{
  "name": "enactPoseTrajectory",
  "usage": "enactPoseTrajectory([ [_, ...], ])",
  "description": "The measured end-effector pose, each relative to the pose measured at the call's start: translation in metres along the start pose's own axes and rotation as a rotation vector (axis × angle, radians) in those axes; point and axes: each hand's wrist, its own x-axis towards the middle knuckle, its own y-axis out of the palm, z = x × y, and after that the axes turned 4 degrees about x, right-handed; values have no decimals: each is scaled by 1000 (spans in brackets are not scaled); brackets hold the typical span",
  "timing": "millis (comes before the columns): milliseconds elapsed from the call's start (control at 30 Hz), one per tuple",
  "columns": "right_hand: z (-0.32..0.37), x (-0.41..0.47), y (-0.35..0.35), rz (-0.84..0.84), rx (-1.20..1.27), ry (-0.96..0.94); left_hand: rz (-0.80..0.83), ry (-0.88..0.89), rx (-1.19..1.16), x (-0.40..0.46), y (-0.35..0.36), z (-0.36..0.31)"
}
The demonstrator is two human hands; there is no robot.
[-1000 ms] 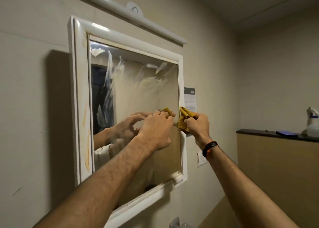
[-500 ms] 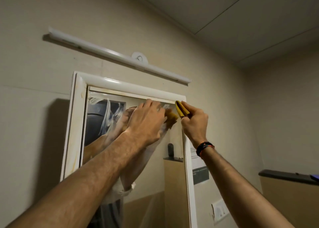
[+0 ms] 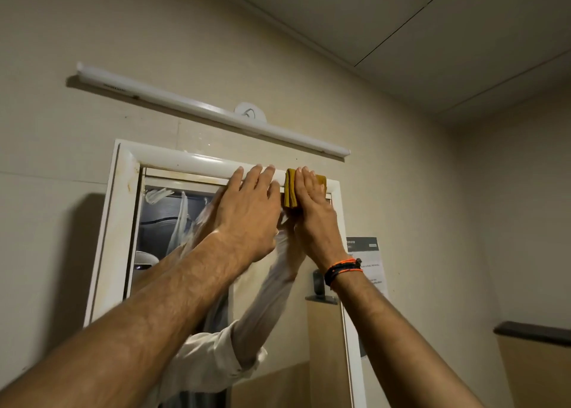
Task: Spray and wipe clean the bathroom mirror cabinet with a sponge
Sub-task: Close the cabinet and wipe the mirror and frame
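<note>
With my right hand [image 3: 312, 210] flat, pressing the folded yellow sponge cloth [image 3: 290, 191] to the white-framed mirror cabinet [image 3: 123, 210] top edge, left hand [image 3: 247, 213] spread flat alongside, I risk the cloth slipping free.

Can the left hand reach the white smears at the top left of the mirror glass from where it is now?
Probably yes. The left hand lies flat and open on the top frame, holding nothing, and the smears sit just below and to its left. Nothing lies between them; the right hand with the sponge is on the other side.
</note>
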Motion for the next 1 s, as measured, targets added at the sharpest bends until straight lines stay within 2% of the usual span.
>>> enactPoseTrajectory([
  [100,-11,-2,-6,28,-40,-4,14,-5,12,0,0,-1],
  [300,-40,2,-31,19,-100,205,7,-5,14,1,4,0],
  [500,-38,6,-33,-17,-80,250,21,-9,23,0,5,-1],
  [600,-19,4,-19,10,-67,229,19,-14,28,0,5,-2],
  [833,0,-3,-4,82,-45,16,17,-22,24,0,6,-3],
  [1000,-25,3,-24,57,-105,138,17,-14,19,0,7,0],
])
